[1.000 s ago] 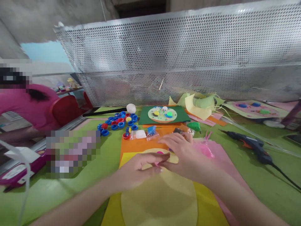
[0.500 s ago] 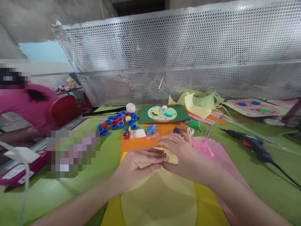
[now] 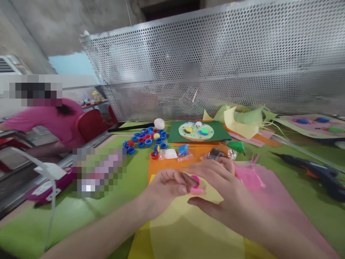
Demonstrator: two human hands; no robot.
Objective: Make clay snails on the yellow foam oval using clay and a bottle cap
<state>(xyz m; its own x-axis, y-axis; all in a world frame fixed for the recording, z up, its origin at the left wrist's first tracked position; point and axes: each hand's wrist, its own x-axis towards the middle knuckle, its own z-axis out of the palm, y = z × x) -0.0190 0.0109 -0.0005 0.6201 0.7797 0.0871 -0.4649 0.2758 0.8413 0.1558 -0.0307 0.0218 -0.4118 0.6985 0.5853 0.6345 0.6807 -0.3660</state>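
Parting: right hand (image 3: 208,187) now opened, fingers loose, apart from pink strip (image 3: 197,191); left hand (image 3: 164,190) curled beside it, can't tell if gripping. Strip now uncovered over pale yellow paper (image 3: 194,233), by magenta disc (image 3: 196,179); right-side contact looks eased.

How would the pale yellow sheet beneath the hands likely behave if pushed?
The pale yellow sheet may slide, since it lies flat over a darker yellow sheet. It looks thin, so it is probably light for its size and could buckle if pushed edge-on.

Perforated metal screen (image 3: 151,54), red chair (image 3: 91,125)
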